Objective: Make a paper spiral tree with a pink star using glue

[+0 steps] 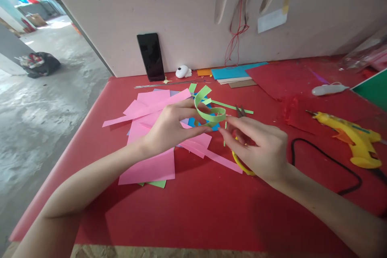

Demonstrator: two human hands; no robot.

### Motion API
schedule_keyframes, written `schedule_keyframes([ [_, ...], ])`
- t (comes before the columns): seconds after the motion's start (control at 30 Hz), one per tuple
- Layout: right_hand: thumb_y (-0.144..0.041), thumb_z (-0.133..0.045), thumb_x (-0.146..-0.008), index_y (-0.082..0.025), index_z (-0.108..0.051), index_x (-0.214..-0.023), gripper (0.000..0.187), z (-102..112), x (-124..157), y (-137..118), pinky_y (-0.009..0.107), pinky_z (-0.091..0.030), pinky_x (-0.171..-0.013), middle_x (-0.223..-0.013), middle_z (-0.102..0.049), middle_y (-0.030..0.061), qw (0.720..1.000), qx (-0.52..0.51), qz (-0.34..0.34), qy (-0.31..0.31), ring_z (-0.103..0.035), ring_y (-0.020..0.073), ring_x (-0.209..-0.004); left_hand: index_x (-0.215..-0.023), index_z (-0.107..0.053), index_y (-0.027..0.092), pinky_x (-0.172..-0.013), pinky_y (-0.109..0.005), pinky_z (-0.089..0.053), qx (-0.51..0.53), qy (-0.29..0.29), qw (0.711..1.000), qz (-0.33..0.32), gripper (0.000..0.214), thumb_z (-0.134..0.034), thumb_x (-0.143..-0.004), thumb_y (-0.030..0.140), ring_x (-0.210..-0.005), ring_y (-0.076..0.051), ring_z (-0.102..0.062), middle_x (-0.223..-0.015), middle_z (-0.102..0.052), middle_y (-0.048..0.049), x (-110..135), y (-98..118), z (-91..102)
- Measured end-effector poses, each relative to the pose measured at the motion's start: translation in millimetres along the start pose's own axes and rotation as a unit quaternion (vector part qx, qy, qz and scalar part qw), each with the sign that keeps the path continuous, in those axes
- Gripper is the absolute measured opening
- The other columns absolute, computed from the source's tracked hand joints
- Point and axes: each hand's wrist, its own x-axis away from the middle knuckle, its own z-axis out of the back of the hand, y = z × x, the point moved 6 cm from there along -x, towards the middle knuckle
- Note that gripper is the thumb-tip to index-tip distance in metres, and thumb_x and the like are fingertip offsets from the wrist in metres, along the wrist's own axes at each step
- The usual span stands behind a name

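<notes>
A light green strip (210, 117), which looks like paper or foam sheet, is bent into curls above the table. My left hand (169, 127) grips it from the left between thumb and fingers. From the other side my right hand (263, 145) pinches the curl's right end between thumb and forefinger. Beneath the hands lie pink sheets and strips (148, 167), with blue pieces (193, 121) partly hidden. Under my right hand are scissors with yellow handles (246, 169), mostly covered. A flat green strip (232, 106) lies just behind.
A yellow glue gun (353, 137) with a black cord lies at the right of the red table (193, 217). Along the back wall are a leaning phone (150, 56), a small white object (183, 71) and blue sheets (238, 71). Red string (238, 28) hangs there.
</notes>
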Motion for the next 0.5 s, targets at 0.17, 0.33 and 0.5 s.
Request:
schedule_keyframes([
  [0.17,-0.028,-0.061,-0.083,-0.025,-0.056,-0.067,0.017,-4.7,-0.1,2.6,0.028,-0.035,-0.046,-0.056,-0.055,-0.0015,0.997,-0.035,-0.058,-0.037,-0.039,0.0095,-0.044,-0.079,-0.073,0.020,-0.081,-0.028,-0.058,0.014,0.009,1.000,-0.010,0.003,-0.074,-0.080,0.023,-0.094,-0.015,-0.069,-0.100,-0.074,-0.0026,1.0,-0.9,-2.4],
  [0.33,-0.027,-0.066,-0.077,-0.023,-0.050,-0.062,0.022,-8.6,0.9,6.6,0.027,-0.034,-0.045,-0.052,-0.051,-0.0028,0.985,-0.096,-0.132,-0.055,-0.038,0.0085,-0.045,-0.073,-0.070,0.017,-0.082,-0.027,-0.058,0.028,0.016,0.999,-0.027,0.011,-0.076,-0.078,0.024,-0.092,-0.014,-0.068,-0.101,-0.074,-0.0042,2.0,-3.4,-5.3],
  [0.5,-0.029,-0.066,-0.072,-0.022,-0.060,-0.065,0.012,-14.0,3.3,14.2,0.024,-0.036,-0.044,-0.054,-0.054,-0.0026,0.958,-0.169,-0.218,-0.075,-0.040,0.0081,-0.046,-0.074,-0.071,0.019,-0.082,-0.029,-0.058,0.029,0.008,0.999,-0.018,0.010,-0.076,-0.077,0.027,-0.090,-0.014,-0.068,-0.101,-0.073,-0.0038,2.3,-6.1,-6.4],
])
